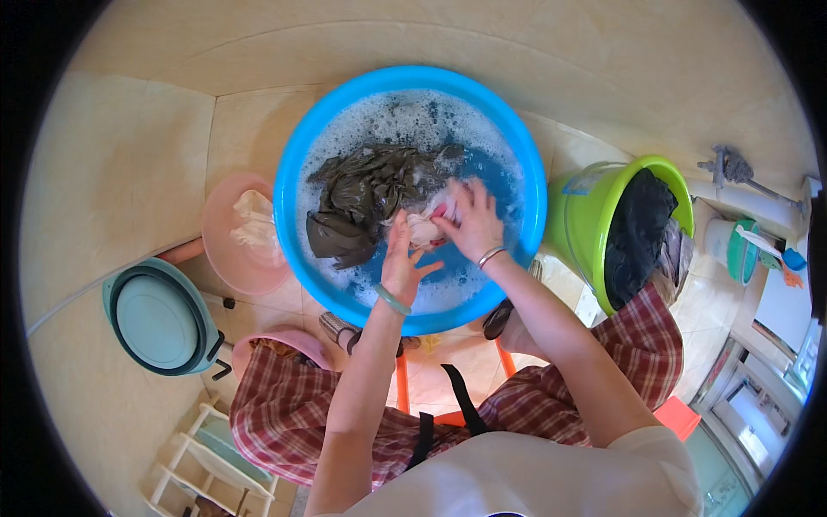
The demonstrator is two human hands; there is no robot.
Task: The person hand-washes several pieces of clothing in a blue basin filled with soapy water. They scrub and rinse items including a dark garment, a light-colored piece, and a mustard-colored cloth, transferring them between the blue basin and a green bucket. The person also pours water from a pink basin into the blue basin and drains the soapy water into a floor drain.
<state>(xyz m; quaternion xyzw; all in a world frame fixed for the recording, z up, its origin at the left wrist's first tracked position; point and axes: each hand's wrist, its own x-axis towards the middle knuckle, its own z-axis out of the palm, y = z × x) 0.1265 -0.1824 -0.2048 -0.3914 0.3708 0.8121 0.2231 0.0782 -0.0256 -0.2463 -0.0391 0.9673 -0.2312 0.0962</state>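
Note:
A white cloth with pinkish-red parts (425, 229) lies bunched in the soapy water of a large blue basin (536, 194). My left hand (403, 269), with a pale green bangle at its wrist, is at the cloth's left side, fingers spread and fingertips against it. From the right my right hand (476, 226), wearing a silver bracelet, reaches over the basin; its fingers are apart, slightly blurred, and its thumb meets the cloth. Left of both hands a dark olive garment (366, 194) sits crumpled and wet, partly above the water. White foam covers much of the surface.
A green bucket (579, 233) with dark clothes stands right of the basin. To the left are a pink basin (226, 226) holding pale cloth, a grey-teal folding basin (157, 320) and another pink basin (306, 343). A tap (732, 165) projects from the right wall.

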